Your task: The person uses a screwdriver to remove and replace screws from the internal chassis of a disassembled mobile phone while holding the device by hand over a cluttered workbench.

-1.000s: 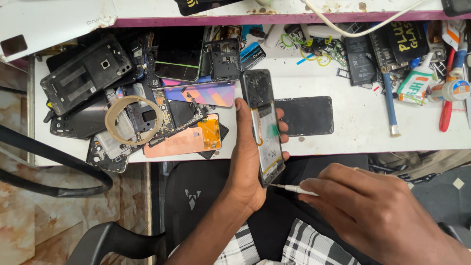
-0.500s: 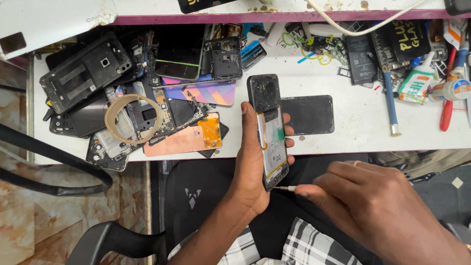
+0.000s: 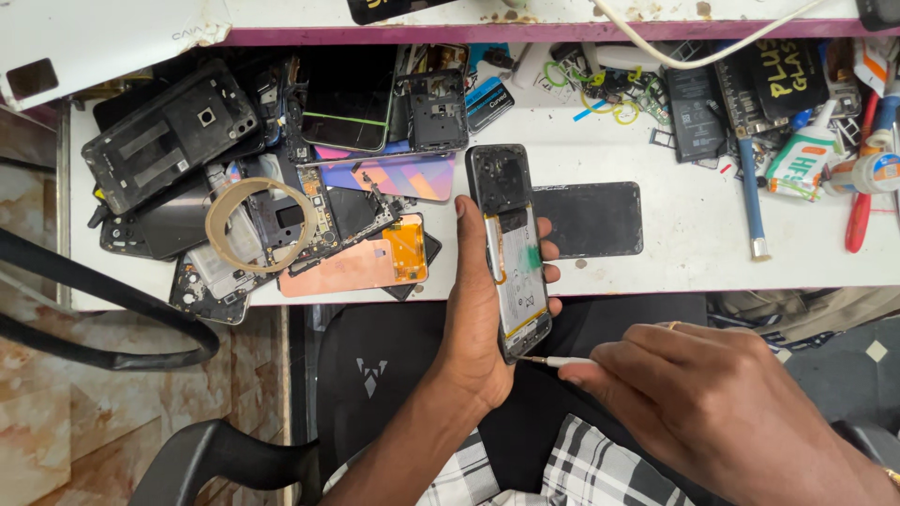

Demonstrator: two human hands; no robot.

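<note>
My left hand grips an opened smartphone, back cover off, its battery and black frame facing up. The phone is held upright over the table's front edge. My right hand pinches a thin screwdriver with a pale handle. Its metal tip touches the phone's bottom edge. A black phone screen panel lies flat on the white table just right of the held phone.
A heap of phone parts fills the table's left: black back covers, a roll of tape, an orange panel. Tools, a glue tube and a blue-handled tool lie at the right. A black chair sits below.
The left hand raised the phone slightly toward the table. The screwdriver tip moved from the phone's lower side to its bottom edge.
</note>
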